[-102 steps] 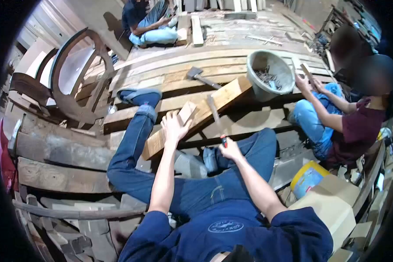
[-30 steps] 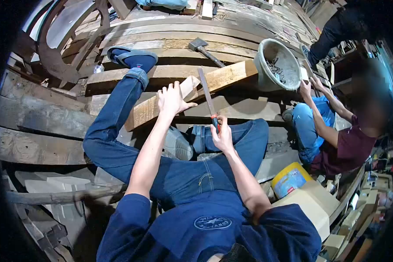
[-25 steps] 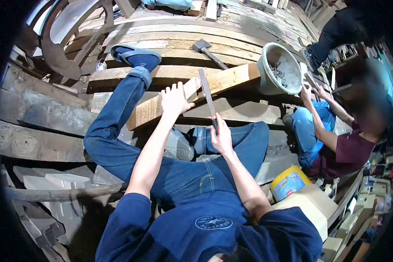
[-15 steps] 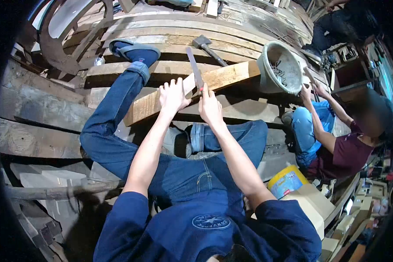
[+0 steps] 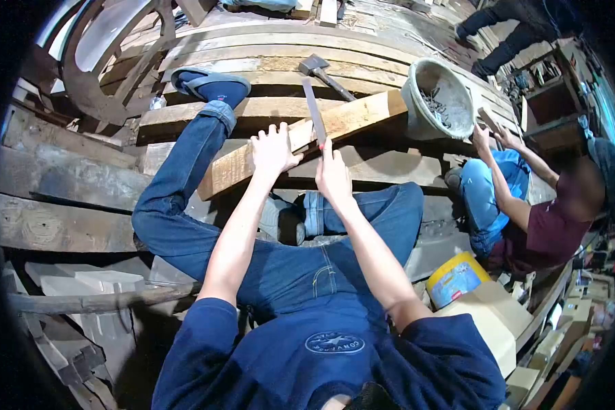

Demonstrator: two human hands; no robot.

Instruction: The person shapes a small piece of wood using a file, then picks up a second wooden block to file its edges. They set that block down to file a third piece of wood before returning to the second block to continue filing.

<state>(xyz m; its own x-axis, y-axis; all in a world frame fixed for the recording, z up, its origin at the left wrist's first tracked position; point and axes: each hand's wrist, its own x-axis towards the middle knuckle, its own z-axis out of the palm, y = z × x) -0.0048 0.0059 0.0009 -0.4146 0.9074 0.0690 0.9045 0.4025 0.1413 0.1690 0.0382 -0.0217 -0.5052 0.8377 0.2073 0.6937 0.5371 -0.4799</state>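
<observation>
Wooden block is in left hand, file in right hand.

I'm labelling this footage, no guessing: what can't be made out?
Head view:
- Long, flat metal tool: handle mostly covered by right hand.
- Dark bits in the round grey bucket: too small to identify.
- Dark-trousered standing person: upper body cut off by top edge.

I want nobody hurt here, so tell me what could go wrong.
The file in the right hand could slip and scrape the left hand, which is close by. The block, with only that hand seen steadying it, might slide on the beam. A jolted beam could tip the bucket at its end.
</observation>
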